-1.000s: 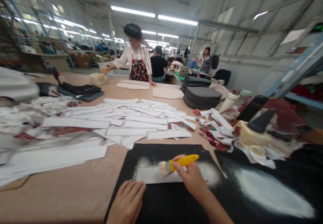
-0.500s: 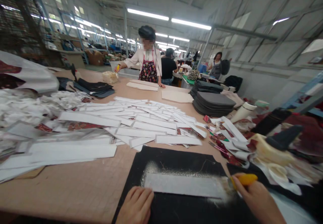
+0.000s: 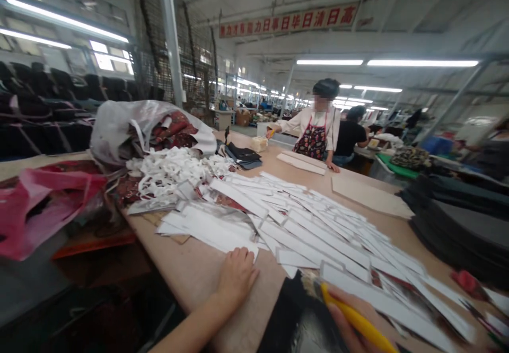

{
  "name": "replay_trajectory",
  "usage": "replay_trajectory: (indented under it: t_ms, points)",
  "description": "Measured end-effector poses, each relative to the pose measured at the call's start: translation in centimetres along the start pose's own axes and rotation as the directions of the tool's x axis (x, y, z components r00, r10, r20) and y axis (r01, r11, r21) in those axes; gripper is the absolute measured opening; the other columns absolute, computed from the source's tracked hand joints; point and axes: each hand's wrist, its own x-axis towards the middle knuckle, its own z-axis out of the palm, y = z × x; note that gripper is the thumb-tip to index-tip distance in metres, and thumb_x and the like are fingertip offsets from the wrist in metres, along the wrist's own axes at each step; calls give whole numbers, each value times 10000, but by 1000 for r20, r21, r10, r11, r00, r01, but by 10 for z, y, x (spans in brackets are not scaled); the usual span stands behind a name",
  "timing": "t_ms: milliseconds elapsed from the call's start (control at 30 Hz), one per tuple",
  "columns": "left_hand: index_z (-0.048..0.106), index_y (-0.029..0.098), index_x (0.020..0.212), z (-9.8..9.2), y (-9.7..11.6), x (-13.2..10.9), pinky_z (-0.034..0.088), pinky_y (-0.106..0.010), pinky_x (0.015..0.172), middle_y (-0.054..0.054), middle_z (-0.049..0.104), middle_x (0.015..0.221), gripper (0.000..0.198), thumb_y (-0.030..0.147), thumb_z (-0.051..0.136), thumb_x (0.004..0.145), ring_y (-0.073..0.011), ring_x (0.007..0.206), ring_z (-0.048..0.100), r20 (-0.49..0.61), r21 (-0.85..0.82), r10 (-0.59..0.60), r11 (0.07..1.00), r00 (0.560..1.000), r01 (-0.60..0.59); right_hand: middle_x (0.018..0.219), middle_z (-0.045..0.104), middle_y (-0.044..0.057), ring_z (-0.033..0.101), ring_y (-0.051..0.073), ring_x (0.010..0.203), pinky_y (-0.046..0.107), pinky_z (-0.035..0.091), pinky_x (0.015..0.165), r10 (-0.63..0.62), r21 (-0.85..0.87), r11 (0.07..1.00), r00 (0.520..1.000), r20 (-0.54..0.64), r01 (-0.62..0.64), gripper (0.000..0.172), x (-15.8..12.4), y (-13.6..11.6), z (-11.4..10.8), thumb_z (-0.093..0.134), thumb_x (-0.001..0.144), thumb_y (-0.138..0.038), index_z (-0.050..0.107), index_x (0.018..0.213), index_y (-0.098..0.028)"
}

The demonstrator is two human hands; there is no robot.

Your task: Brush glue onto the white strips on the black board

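My left hand (image 3: pixel 237 278) is at the near end of a stack of white strips (image 3: pixel 217 232), its fingers bent over the end of a strip. A yellow-handled brush (image 3: pixel 360 324) is in my right hand (image 3: pixel 345 310), the fingers wrapped round the handle. Its pale bristles are over the far corner of a black sheet (image 3: pixel 296 310). Whitish smears show on that sheet, partly cut off by the bottom of the view. Beyond the brush, many white strips with grey edges (image 3: pixel 318 241) lie overlapping.
A heap of white scraps (image 3: pixel 175 175) and a clear plastic bag (image 3: pixel 119 130) lie on the left, near a pink bag (image 3: pixel 75 199). Dark stacked pads (image 3: pixel 449 231) stand on the right. Across the tan table (image 3: pixel 191 268), a co-worker in a patterned apron (image 3: pixel 312 135) holds a brush.
The view has swung left. My left hand has left the strip on the black sheet and moved to the white stack. My right hand still holds the brush, now near the sheet's far corner.
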Motion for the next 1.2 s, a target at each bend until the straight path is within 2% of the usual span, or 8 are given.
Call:
replay_trajectory:
  t_ms: [100,333,500,667,767,933,1067,1200]
  points:
    - [574,141,879,5,-4,8,409,-413,767,-84,557,881,114,171,488,810,-251,858,512,35,61,-34,998,999,32,941,700,34,653,210,859,330,540,746,-31,77,997,999,17,29,216,32,-24,30,540,831,-336,624,1014,-258]
    - [588,158,839,19,-7,3,423,-389,752,-55,566,856,181,72,428,833,-219,828,517,22,44,22,999,999,-23,940,683,55,628,216,894,350,498,810,153,297,928,956,250,-226,272,88,-36,104,468,850,-420,623,950,-221]
    - [602,167,935,44,-15,4,452,-366,698,-61,609,879,190,77,491,810,-215,796,543,-87,21,97,995,991,-95,781,672,19,619,172,692,289,487,671,135,434,849,918,373,-302,264,136,-77,158,473,836,-404,614,947,-210]
    - [581,186,1032,58,-17,6,487,-344,697,-53,639,939,294,39,495,793,-209,844,574,-158,-27,130,990,979,-135,794,677,6,612,151,717,258,443,685,18,272,948,881,473,-166,201,164,-111,197,476,839,-310,635,923,-220]
    - [580,162,1028,52,-15,4,494,-339,693,-75,624,960,284,28,471,802,-203,841,570,-134,-22,122,992,983,-126,698,660,10,601,159,673,261,422,670,0,208,970,860,510,-123,173,160,-94,189,490,818,-274,646,844,-205]
    - [599,132,793,35,-10,2,488,-367,652,-77,592,813,150,61,469,818,-223,782,552,-39,-21,94,995,995,-95,625,642,40,595,189,623,280,402,625,83,-42,997,834,545,-72,227,145,-45,138,446,814,-271,635,721,-186]
    - [601,140,812,23,-8,3,483,-375,717,-68,591,861,153,75,463,834,-220,835,542,49,-43,62,997,997,-60,793,679,43,618,184,771,269,417,711,92,-32,996,875,476,-87,251,145,-49,122,415,860,-324,630,880,-195]
    - [597,137,923,16,-8,4,479,-384,750,-74,593,944,205,60,424,847,-224,878,536,83,-37,39,999,996,-36,728,683,46,629,186,702,264,419,660,146,-130,988,808,570,-87,218,141,-61,124,445,841,-262,645,801,-185]
